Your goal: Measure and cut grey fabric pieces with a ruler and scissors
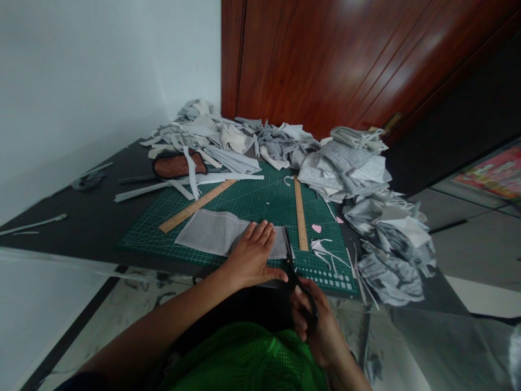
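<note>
A grey piece of fabric (215, 232) with a stitched border lies flat on the green cutting mat (260, 203). My left hand (254, 255) rests palm down on its right part, fingers stretched out and thumb pointing toward the scissors. Black-handled scissors (290, 260) are in my right hand (313, 315), which is closed round the handles near the mat's front edge. Their blades point away from me, along the right end of the fabric. Whether the blades are parted is hard to see.
Wooden rulers (301, 217) lie on both sides of the fabric. Thin white offcuts (325, 252) and a pink scrap (316, 228) are on the right. Heaps of grey cloth (345, 163) line the back and right of the dark table (101, 217). A brown pad (175, 164) sits back left.
</note>
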The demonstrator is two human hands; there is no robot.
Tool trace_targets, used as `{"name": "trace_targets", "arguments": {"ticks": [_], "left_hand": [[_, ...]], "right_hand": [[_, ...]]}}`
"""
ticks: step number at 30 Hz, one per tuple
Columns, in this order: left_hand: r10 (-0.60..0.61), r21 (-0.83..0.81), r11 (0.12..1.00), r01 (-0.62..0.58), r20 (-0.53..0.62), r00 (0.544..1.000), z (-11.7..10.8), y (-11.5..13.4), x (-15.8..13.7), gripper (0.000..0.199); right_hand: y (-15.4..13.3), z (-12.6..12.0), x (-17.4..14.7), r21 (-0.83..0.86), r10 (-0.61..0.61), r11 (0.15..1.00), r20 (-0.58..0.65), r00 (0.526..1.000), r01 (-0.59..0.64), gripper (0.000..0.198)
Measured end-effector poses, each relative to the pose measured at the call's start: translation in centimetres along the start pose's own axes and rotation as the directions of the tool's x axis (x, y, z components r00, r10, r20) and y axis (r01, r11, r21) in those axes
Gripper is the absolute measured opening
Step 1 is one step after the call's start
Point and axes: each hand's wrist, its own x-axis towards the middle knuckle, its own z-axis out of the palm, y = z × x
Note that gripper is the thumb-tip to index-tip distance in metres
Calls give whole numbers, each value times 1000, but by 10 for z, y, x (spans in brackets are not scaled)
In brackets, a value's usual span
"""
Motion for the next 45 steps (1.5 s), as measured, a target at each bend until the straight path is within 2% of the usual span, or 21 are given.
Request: {"name": "trace_targets", "arguments": {"ticks": [3, 10, 12, 14, 16, 18, 19, 21, 24, 26, 32, 34, 36, 38, 41, 43, 45], "left_hand": [[10, 22, 1000, -9, -49, 999, -4, 4, -2, 121], [-19, 41, 999, 20, -16, 1000, -16, 9, -2, 77], [46, 18, 999, -46, -10, 999, -18, 7, -1, 72], [164, -40, 986, -164, -6, 986, -19, 3, -1, 67], [296, -102, 950, -295, -4, 955, -20, 0, -2, 58], [367, -109, 924, -366, -14, 930, -21, 0, -4, 47], [356, -86, 930, -358, -30, 934, -22, 2, -5, 41], [238, -9, 971, -239, -70, 969, -24, 6, -6, 36], [-19, 54, 998, 23, -86, 996, -27, 11, -5, 34], [-80, 39, 996, 82, -48, 996, -31, 7, -3, 34], [58, -84, 995, -55, 38, 998, -46, -42, 1, 37], [94, -75, 993, -90, 51, 994, -46, -58, 0, 34], [80, -27, 996, -80, 6, 997, -44, -64, -2, 36], [91, 22, 996, -90, -37, 995, -42, -60, -6, 37], [181, 12, 983, -181, -21, 983, -39, -40, -14, 40], [241, -46, 970, -240, 30, 970, -38, -24, -20, 50], [243, -81, 968, -238, 60, 968, -35, -12, -25, 68]], "right_hand": [[-3, -4, 2, 46, 31, 998, -14, 999, -31, 56], [8, -11, 3, 61, -40, 997, -63, 997, 44, 51], [12, -14, 2, 62, -73, 995, -83, 994, 78, 50], [15, -17, -3, 51, -111, 992, -78, 991, 115, 48], [16, -24, -10, 22, -131, 991, -38, 991, 131, 49], [16, -32, -20, -12, -120, 993, 7, 993, 120, 52], [16, -36, -26, -25, -108, 994, 22, 994, 108, 54], [17, -44, -37, -49, -84, 995, 36, 996, 86, 60], [22, -54, -52, -87, -57, 994, 56, 997, 61, 66], [25, -58, -59, -87, -43, 995, 70, 997, 49, 67], [22, -60, -56, -64, 43, 997, 24, 999, -42, 73], [19, -57, -52, -81, -17, 997, -2, 1000, 16, 75], [19, -55, -50, -100, -93, 991, -9, 996, 91, 76], [22, -56, -54, -72, -100, 992, 16, 995, 101, 75], [28, -60, -66, -23, 3, 1000, 79, 997, -1, 71], [31, -63, -74, -46, 19, 999, 85, 996, -15, 65], [33, -64, -82, -74, -21, 997, 65, 998, 26, 61]]}}
